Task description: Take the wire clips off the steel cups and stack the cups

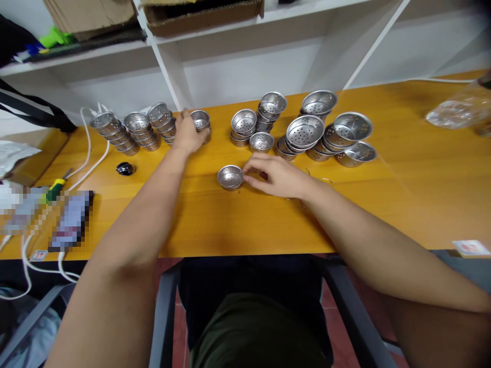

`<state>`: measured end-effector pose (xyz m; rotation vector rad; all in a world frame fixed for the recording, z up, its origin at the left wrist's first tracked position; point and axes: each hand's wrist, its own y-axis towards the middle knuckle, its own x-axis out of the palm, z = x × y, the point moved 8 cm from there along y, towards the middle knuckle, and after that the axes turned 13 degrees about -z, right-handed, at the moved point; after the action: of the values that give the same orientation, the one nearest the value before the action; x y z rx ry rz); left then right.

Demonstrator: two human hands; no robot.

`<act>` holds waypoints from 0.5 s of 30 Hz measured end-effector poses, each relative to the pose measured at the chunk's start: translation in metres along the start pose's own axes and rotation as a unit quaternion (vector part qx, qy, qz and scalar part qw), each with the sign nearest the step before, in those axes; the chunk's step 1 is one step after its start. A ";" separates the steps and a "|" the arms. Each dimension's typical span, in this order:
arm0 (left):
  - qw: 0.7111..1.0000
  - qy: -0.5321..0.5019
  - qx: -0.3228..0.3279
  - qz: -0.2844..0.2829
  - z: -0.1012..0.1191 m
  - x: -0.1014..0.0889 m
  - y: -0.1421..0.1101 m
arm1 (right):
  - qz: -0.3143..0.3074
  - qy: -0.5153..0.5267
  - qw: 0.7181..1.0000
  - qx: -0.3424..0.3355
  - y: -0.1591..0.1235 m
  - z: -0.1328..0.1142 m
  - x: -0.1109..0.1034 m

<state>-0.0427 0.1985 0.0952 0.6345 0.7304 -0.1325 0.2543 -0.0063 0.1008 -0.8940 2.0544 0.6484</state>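
Right hand (274, 176) with curled fingertips touching the rim of a lone empty perforated steel cup (230, 177) at mid table, left hand (186, 134) clasped on a far stack of cups (202, 122), bare orange tabletop (238, 225) toward the near edge, larger strainer bowls (326, 135) nested far right.

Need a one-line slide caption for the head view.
Left hand on a stack of perforated steel cups; right hand touching a single cup on the orange table.

Head camera, looking forward and down, close over orange table (230, 225).
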 end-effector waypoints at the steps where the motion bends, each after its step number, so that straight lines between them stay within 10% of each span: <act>1: 1.000 0.012 -0.026 0.009 0.015 -0.001 -0.007 | 0.002 0.008 1.000 -0.016 0.000 -0.003 0.001; 6: 0.992 -0.044 0.014 -0.120 0.106 0.022 -0.061 | -0.060 0.017 0.998 -0.029 0.005 -0.007 0.025; 10: 0.929 -0.129 -0.046 -0.344 0.114 0.064 -0.116 | -0.106 -0.018 0.994 -0.003 0.010 -0.003 0.042; 15: 0.938 -0.151 -0.014 -0.311 0.120 0.078 -0.131 | -0.059 0.029 0.997 -0.042 0.013 -0.008 0.035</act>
<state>0.0422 0.0305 0.0478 0.3253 0.6094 -0.7863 0.2249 -0.0171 0.0785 -1.0848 2.0195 0.6552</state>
